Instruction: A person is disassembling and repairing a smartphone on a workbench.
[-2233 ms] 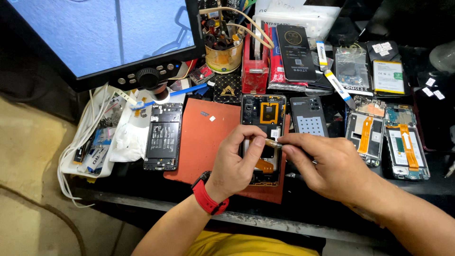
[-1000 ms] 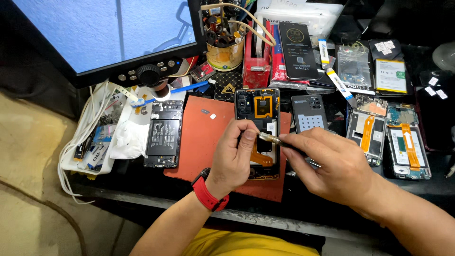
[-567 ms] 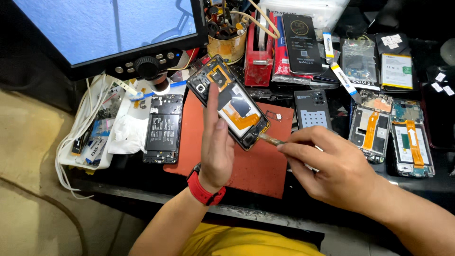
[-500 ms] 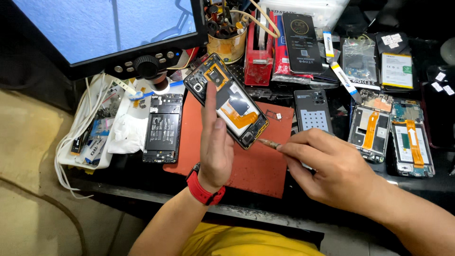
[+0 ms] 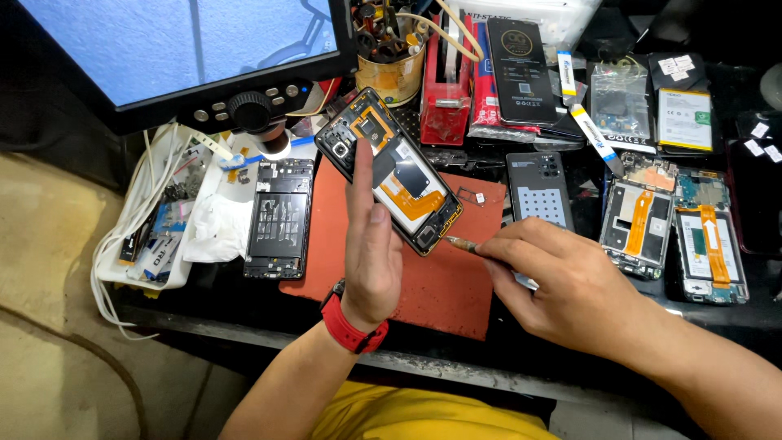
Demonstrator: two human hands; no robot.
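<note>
Two hands are busy over the red mat (image 5: 440, 285) on the cluttered desk (image 5: 717, 314). A second or so ago the opened phone (image 5: 389, 169) lay flat on the mat with both hands bent over it; now the left hand (image 5: 371, 244) has lifted it and tilted it up, back open toward the person, top corner pointing to about 10 o'clock. That hand is closed round the phone's edge, the index finger stretched up along its open back and the thumb against its side. The right hand (image 5: 562, 281) is pinched round a thin metal-tipped tool (image 5: 461, 244), its tip touching the phone's lower corner, at roughly 4 o'clock from the phone's middle. My guess is the work has gone from poking at the inside to working along the frame's edge. At 9 o'clock from the raised phone a bare black phone frame (image 5: 279, 218) lies on the desk beneath the monitor (image 5: 163, 49); at 3 o'clock, more stripped phones with orange ribbon cables (image 5: 672, 232) lie side by side.
</note>
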